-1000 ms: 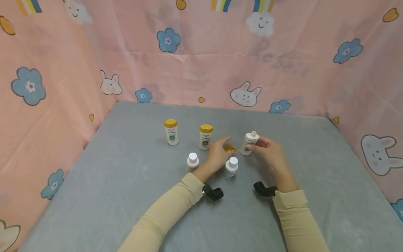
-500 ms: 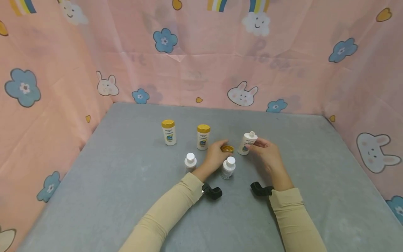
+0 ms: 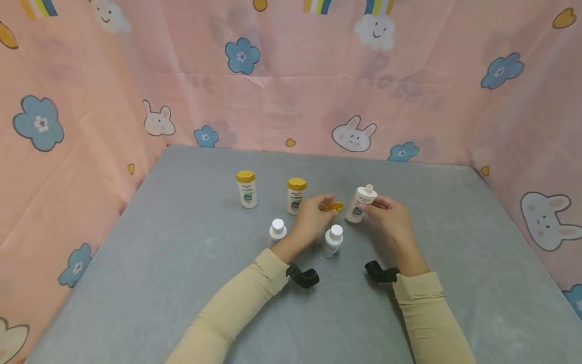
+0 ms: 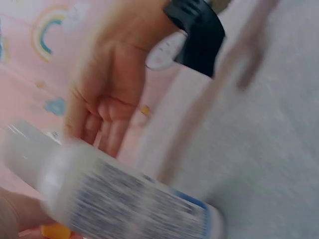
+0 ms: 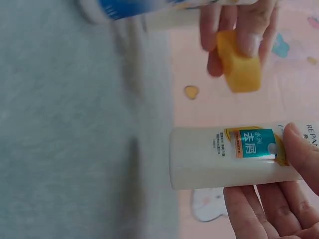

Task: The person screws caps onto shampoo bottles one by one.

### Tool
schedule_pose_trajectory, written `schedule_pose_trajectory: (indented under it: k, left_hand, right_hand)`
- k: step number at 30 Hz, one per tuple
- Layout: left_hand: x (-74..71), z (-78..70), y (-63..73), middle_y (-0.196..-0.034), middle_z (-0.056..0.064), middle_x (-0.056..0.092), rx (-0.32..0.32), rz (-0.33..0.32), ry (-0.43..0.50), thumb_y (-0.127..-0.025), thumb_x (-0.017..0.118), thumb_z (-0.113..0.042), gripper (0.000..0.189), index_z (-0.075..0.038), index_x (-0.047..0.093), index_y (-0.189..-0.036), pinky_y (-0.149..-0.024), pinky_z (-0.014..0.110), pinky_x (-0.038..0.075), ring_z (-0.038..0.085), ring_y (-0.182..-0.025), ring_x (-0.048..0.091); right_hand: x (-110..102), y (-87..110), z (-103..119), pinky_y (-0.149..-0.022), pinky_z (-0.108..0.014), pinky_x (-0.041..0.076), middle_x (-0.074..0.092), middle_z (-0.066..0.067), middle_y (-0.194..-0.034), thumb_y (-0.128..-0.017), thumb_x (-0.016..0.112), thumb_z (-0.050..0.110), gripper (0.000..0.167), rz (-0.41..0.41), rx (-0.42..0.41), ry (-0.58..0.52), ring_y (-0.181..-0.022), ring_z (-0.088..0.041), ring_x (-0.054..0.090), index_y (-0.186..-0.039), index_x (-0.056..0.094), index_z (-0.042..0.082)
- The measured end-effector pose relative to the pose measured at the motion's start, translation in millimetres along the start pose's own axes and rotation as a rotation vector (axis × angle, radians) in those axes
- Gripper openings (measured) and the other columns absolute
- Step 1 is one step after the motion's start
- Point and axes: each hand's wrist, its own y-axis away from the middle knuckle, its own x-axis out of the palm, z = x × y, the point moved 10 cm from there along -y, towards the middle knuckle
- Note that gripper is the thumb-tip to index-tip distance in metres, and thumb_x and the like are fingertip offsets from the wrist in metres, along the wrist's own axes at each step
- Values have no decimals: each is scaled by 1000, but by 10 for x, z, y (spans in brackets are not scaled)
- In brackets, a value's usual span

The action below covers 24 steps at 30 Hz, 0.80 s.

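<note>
My left hand (image 3: pixel 312 218) pinches a gold-yellow bottle cap (image 3: pixel 335 208) between thumb and fingers. The same cap (image 5: pixel 239 62) shows near the top of the right wrist view, apart from any bottle. In my right hand (image 3: pixel 393 220) is a white shampoo bottle (image 3: pixel 360 205), uncapped, its narrow neck bare and its body tilted to the right. The right wrist view shows thumb and fingers round this shampoo bottle (image 5: pixel 209 157), which bears a teal label. Just in front of the left hand stands a small white-capped bottle (image 3: pixel 333 241); it looms blurred in the left wrist view.
Two white bottles with gold caps stand at the back, one left bottle (image 3: pixel 247 189) and one middle bottle (image 3: pixel 296 196). Another white-capped bottle (image 3: pixel 278 232) stands left of the left wrist, partly hidden by it. Pink patterned cloth (image 3: pixel 282 101) surrounds the grey table (image 3: pixel 182 263).
The cap has risen and tipped over in my left hand's fingers. The shampoo bottle has been raised slightly and leans a little more to the right. The other bottles stay put.
</note>
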Motion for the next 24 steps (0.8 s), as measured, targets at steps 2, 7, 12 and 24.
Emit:
schedule_pose_trajectory:
  k: [2,7,12,24]
  left_hand:
    - [-87,-108,64,-127,12,68,13,-6,18,-88,73,-6,43,-6,64,-130,-95,28,56,25,-118,66]
    - [-323,-346,204,-123,12,70,63,-11,94,-87,76,-7,40,-4,66,-125,-91,25,57,25,-114,67]
    - [-546,-408,248,-116,8,72,49,13,161,-84,79,-11,31,-8,71,-114,-83,23,59,19,-104,71]
    - [-1014,-440,376,-123,8,69,44,1,225,-86,77,-9,37,-8,66,-121,-89,26,58,21,-110,69]
  right_hand:
    - [-1,35,59,-102,-26,51,64,22,-99,-89,75,33,57,0,-9,28,-104,2,57,-134,59,1]
    - [-14,151,242,-113,-44,43,64,21,-102,-87,76,40,61,-6,-40,73,-113,-6,55,-133,61,3]
    - [1,281,504,-108,-45,44,66,19,-102,-87,77,36,57,4,-122,108,-110,-5,55,-130,63,1]
    - [330,601,1011,-104,-45,50,67,-16,-126,-87,79,28,47,146,-243,156,-116,-21,64,-124,67,3]
